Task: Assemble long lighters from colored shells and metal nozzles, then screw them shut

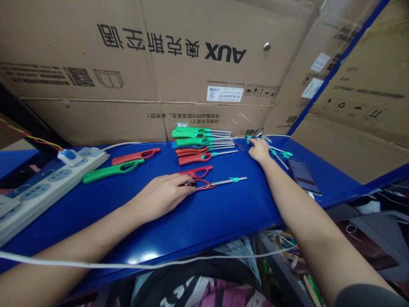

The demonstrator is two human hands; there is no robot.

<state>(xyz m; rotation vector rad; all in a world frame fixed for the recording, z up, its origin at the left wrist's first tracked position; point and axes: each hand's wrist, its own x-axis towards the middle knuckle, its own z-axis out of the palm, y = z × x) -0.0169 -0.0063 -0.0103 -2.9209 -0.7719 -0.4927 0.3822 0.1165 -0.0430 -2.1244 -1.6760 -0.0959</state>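
Note:
My left hand (164,194) is closed round the handle end of an opened red gas lighter (204,184), which lies low over the blue table. Its metal tube (223,181) points right and carries a teal clip. Just behind it sits a red handle shell (200,171). My right hand (259,150) reaches to the back of the table, fingers curled down at a small teal part; what they grip is partly hidden. Beside that hand lie loose metal tubes with teal clips (283,152). Several green and red lighters (194,141) are lined up between my hands, tubes pointing right.
A red shell (136,156) and a green shell (113,171) lie at left near a white power strip (60,179). A dark phone (303,175) rests at right. Cardboard (179,81) walls the back. A white cable (153,266) crosses in front of the table edge.

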